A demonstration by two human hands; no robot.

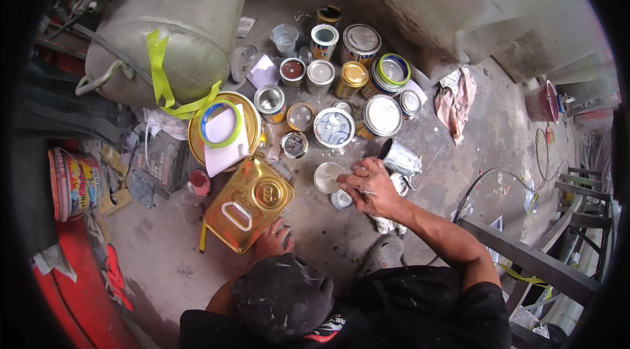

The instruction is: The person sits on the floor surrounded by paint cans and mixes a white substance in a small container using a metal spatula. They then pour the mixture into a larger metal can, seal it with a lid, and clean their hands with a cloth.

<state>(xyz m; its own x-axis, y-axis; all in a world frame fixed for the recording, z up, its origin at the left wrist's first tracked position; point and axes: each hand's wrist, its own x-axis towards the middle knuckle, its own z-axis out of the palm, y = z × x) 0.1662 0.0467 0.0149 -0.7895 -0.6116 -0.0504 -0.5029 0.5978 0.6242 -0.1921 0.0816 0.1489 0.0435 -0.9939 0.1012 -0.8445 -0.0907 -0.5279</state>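
My right hand (374,189) hovers at the rim of a small cup (327,178) with whitish contents. Its fingers are bent together, and a thin pale sliver shows at them; what they hold I cannot make out. A round pale lid or dish (341,200) lies just below the cup. My left hand (274,240) is low beside the corner of a gold rectangular tin (247,204) with a white handle, its fingers extended and apart. Right of my right hand, a silvery can (401,157) lies tilted with its dark mouth toward the paint cans.
Several paint cans stand ahead, including a white-lidded one (382,116) and one with brown paint (293,70). Green tape (220,124) rests on a large round gold lid. A tank (170,27) stands left, a metal frame (525,254) right. A pinkish rag (455,103) lies on the floor.
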